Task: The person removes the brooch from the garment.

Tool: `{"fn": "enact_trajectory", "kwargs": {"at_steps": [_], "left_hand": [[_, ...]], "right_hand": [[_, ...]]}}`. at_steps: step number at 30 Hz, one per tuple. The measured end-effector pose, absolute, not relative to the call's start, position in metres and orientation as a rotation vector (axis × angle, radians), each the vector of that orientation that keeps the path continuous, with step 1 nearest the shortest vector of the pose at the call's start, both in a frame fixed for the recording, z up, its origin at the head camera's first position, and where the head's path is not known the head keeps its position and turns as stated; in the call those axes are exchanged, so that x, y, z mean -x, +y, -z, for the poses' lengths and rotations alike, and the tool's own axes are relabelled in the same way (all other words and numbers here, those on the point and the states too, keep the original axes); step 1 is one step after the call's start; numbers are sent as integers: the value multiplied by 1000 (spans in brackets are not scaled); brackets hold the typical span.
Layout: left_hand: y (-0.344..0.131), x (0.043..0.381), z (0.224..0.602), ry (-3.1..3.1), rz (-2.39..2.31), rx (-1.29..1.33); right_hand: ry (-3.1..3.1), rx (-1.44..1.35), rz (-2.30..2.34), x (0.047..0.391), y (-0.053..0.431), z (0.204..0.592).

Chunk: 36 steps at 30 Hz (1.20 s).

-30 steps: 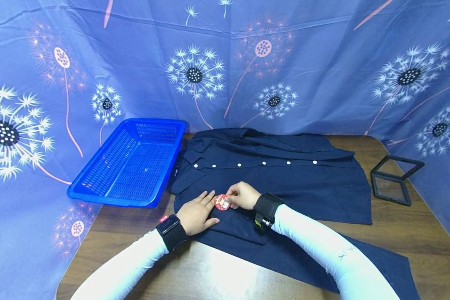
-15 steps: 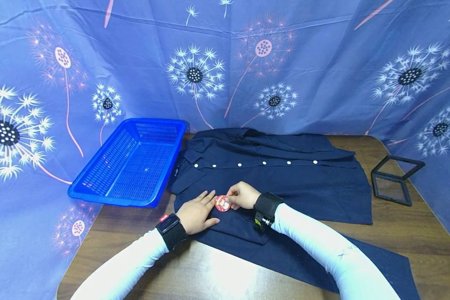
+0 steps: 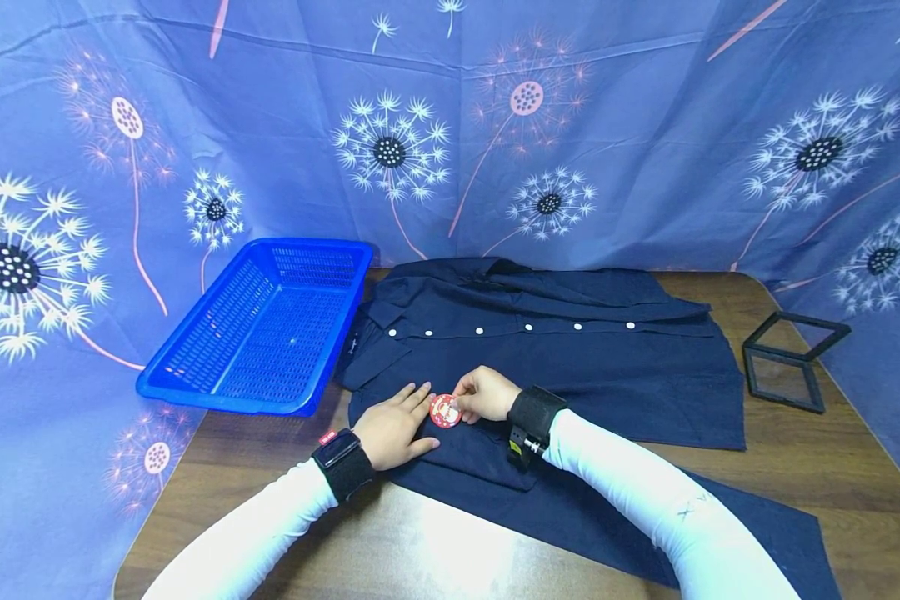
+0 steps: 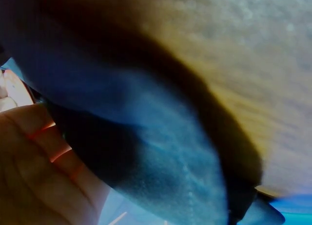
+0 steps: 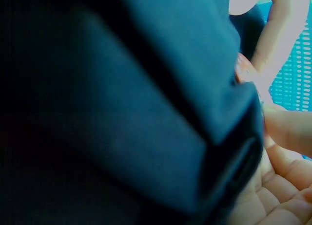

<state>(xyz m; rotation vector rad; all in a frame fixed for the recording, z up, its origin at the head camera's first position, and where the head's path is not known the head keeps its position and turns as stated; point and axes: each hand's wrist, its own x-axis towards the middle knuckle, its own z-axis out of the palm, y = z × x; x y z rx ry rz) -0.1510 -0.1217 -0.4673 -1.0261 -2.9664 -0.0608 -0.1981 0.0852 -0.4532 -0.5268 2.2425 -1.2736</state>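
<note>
We are watching a round red-and-white badge (image 3: 444,412) at a navy cloth shirt (image 3: 592,367).
From the head, the right hand (image 3: 489,394) is pinching its edge, the left hand (image 3: 390,432) resting straight-fingered just beside it; from the left wrist, the shirt is blurring; from the right, the shirt is partly hiding the badge.

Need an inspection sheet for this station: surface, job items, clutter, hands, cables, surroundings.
Surface: wood-grain table, bright glare near its front edge.
Job items: navy shirt spread on the table, buttons facing up; round red badge at the shirt.
Clutter: blue basket at left; black two-panel frame at right.
Hands: left hand rests on the shirt; right hand pinches the badge.
Cables: nothing seen.
Surroundings: blue dandelion-print cloth behind the table.
</note>
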Motion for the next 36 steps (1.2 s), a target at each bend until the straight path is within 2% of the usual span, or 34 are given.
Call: {"fn": "enact_trajectory", "kwargs": {"at_steps": [36], "left_hand": [[-120,149,464,-2981,46,1029]], "right_hand": [[2244,564,1249,190,88,450]]}}
